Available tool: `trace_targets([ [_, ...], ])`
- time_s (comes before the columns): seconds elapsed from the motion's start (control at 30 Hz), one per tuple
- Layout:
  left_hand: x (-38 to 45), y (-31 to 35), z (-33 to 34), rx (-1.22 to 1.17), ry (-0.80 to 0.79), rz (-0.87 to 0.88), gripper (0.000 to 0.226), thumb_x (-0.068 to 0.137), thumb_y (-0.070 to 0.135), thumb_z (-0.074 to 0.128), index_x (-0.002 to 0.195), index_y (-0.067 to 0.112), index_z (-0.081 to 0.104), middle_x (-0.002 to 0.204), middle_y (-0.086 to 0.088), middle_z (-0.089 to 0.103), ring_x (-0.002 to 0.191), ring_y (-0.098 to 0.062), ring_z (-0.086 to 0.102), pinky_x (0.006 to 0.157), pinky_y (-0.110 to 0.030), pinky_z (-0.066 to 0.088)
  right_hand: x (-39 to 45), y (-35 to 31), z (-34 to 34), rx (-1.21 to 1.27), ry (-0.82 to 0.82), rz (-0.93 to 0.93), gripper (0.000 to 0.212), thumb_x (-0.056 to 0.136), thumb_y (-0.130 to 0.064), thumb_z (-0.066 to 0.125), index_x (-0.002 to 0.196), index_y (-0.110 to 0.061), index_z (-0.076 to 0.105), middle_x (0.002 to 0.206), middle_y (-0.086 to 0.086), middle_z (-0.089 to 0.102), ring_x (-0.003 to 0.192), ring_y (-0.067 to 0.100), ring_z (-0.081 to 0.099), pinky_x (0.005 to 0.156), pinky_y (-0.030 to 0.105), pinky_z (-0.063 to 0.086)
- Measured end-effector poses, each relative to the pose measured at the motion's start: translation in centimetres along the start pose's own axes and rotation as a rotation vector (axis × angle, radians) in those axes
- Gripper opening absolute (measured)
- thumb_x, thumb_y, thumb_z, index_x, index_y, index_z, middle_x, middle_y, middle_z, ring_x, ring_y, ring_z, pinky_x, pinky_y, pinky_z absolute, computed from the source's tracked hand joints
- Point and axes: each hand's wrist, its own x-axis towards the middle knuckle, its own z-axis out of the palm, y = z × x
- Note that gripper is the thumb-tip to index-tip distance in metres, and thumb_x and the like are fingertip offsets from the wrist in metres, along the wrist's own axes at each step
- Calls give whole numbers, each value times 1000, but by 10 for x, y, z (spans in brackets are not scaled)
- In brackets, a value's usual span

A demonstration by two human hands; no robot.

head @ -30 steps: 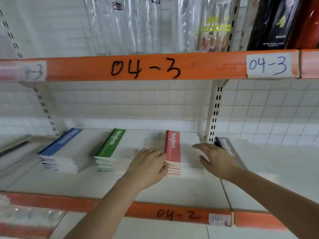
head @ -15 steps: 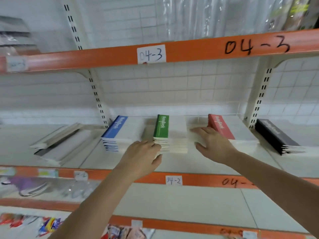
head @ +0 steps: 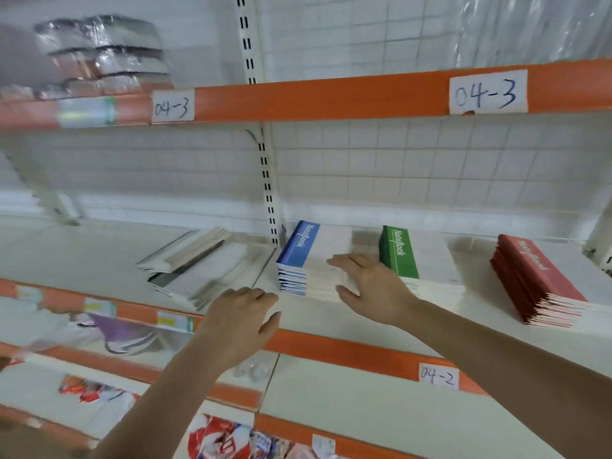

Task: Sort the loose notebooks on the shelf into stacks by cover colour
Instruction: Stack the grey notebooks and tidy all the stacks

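Both hands are flanking the blue stack (head: 299, 260) on the shelf (head: 364, 321): right hand (head: 371, 286) lying spread on it, left hand (head: 243, 318) hovering loosely curled, holding nothing

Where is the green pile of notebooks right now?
In the head view, the green-covered stack of paper notebooks lies on the white metal shelf right of centre, between the blue-covered notebook stack and the red-covered notebook stack, just beyond the right hand.

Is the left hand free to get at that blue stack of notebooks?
Probably yes: the left hand is open, holds nothing, and sits just in front of the blue stack with nothing between them.
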Motion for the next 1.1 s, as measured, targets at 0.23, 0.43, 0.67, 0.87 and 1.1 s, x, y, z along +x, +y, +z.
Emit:
trace_targets([
  [0.23,-11,-90,22,65,-23,-55,36,80,39,39,74,23,71,59,12,62,48,-8,57,45,-22,47,83,-22,55,49,-119,-90,52,93,-27,54,143,-21,41,146,-4,42,133,15,39,104,22,29],
  [0.43,-30,-156,37,71,-66,-159,38,81,38,38,81,25,74,68,11,69,56,-7,65,47,-23,53,151,-56,92,78,-152,-180,51,95,-31,50,145,-25,37,148,-5,38,135,13,34,109,28,29],
  [0.67,-37,-239,48,99,-131,-251,37,76,30,39,82,23,74,71,7,71,58,-14,67,48,-29,52,213,-106,135,55,-248,-219,61,95,-44,51,149,-26,28,154,-5,27,140,12,23,111,26,19],
  [0.87,-50,-316,63,61,-110,-200,38,73,26,34,76,19,71,68,6,69,53,-15,64,46,-27,50,271,-171,190,31,-286,-175,69,91,-54,51,149,-24,28,156,-1,23,142,16,20,115,31,18],
  [1.1,-67,-399,82,-41,-68,-84,37,72,22,35,81,18,72,63,8,65,48,-14,59,45,-26,49,347,-230,254,-160,-490,0,84,92,-46,52,152,-7,9,159,14,3,147,27,2,119,38,5],
])
